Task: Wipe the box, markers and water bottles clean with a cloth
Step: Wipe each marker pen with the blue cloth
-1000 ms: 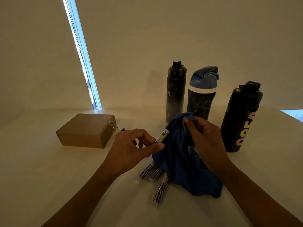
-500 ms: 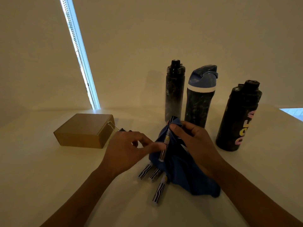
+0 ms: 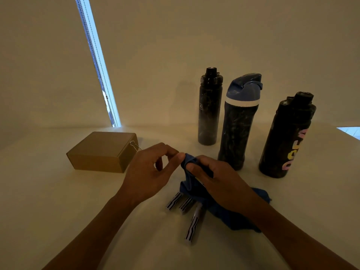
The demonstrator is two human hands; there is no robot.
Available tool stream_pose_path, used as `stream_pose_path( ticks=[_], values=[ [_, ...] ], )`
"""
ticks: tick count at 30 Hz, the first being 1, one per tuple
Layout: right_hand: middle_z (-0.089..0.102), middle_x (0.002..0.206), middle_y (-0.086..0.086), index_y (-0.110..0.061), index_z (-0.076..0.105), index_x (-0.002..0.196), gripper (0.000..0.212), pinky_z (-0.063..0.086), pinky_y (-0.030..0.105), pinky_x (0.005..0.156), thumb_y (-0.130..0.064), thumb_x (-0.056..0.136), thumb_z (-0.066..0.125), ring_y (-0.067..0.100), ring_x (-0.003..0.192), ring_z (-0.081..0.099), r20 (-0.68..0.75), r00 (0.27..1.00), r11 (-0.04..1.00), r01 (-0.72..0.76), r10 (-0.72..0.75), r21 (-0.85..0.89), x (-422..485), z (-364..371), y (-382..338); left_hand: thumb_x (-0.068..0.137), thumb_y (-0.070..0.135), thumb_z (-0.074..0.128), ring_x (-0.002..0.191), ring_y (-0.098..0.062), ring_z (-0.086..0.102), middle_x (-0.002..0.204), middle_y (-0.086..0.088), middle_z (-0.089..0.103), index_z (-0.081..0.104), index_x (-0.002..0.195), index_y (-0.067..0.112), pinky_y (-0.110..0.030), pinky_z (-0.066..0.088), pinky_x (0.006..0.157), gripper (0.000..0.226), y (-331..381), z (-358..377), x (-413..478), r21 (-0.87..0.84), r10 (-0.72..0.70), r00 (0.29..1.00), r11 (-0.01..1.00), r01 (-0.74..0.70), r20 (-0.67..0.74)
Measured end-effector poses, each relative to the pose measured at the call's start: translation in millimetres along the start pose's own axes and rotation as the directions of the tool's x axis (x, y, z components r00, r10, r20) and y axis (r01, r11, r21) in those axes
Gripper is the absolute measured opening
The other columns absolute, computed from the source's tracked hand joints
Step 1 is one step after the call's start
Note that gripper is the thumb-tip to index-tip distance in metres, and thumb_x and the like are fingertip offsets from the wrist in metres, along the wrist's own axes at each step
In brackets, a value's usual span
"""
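My right hand grips the bunched end of a blue cloth, which is wrapped round a marker; the cloth hides nearly all of that marker. My left hand pinches the wrapped marker's end with thumb and forefinger, right against the cloth. Three striped markers lie on the table under the cloth's near edge. A brown cardboard box sits to the left. Behind my hands stand a slim black bottle, a blue-lidded bottle and a black bottle with pink lettering.
A metal binder clip lies against the box's right side. The pale table meets a wall behind, with a bright window strip at the back left. The table's right corner lies past the bottles.
The marker, held up and partly bare before, is now covered by the cloth. My right hand has slid down and left along it toward my left hand.
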State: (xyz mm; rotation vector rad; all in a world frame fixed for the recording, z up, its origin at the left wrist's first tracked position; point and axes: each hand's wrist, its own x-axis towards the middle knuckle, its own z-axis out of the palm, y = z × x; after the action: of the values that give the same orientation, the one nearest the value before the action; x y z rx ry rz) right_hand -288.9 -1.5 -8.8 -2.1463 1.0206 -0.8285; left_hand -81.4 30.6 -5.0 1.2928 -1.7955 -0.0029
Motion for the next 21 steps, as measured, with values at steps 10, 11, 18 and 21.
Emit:
stream_pose_path(
  ticks=[10, 11, 18, 21],
  values=[
    [0.063, 0.09, -0.011, -0.029, 0.052, 0.114, 0.021, 0.049, 0.021, 0.071, -0.045, 0.104, 0.042, 0.005, 0.08, 0.06, 0.032, 0.994, 0.977, 0.106, -0.102, -0.187, -8.9, -2.5, -1.4, 0.102, 0.05, 0.056, 0.061, -0.015, 0.053, 0.065, 0.012, 0.052, 0.065, 0.085, 0.028, -0.018, 0.04, 0.053, 0.029, -3.6, -1.8, 2.0, 0.027, -0.068, 0.996, 0.997, 0.07, -0.055],
    [0.063, 0.092, -0.01, -0.029, 0.048, 0.116, 0.023, 0.051, 0.028, 0.073, -0.046, 0.104, 0.038, 0.008, 0.08, 0.06, 0.042, 0.992, 0.963, 0.125, -0.118, -0.238, -9.3, 0.6, -2.5, 0.103, 0.052, 0.053, 0.06, -0.014, 0.053, 0.064, 0.011, 0.051, 0.063, 0.084, 0.029, -0.018, 0.039, 0.054, 0.032, -3.6, 1.0, 1.6, 0.028, -0.064, 0.998, 0.997, 0.065, -0.02],
    [0.053, 0.076, -0.001, -0.025, 0.036, 0.101, 0.026, 0.046, 0.039, 0.062, -0.045, 0.106, 0.021, 0.02, 0.066, 0.053, 0.051, 0.983, 0.817, 0.173, -0.174, -0.55, -8.4, 4.2, -5.7, 0.105, 0.061, 0.034, 0.061, -0.014, 0.052, 0.061, 0.004, 0.049, 0.055, 0.075, 0.029, -0.019, 0.037, 0.056, 0.049, -4.8, 5.4, 2.8, 0.038, -0.041, 0.996, 0.999, 0.038, 0.076],
    [0.054, 0.078, -0.002, -0.025, 0.037, 0.102, 0.027, 0.049, 0.041, 0.063, -0.046, 0.106, 0.021, 0.02, 0.067, 0.055, 0.036, 0.985, 0.818, 0.158, -0.166, -0.553, -10.5, 2.1, -9.9, 0.108, 0.051, 0.042, 0.066, -0.009, 0.054, 0.07, 0.015, 0.053, 0.057, 0.082, 0.034, -0.015, 0.039, 0.06, 0.034, -4.4, 1.3, 3.2, 0.042, -0.027, 0.998, 0.999, 0.025, 0.052]
  ],
)
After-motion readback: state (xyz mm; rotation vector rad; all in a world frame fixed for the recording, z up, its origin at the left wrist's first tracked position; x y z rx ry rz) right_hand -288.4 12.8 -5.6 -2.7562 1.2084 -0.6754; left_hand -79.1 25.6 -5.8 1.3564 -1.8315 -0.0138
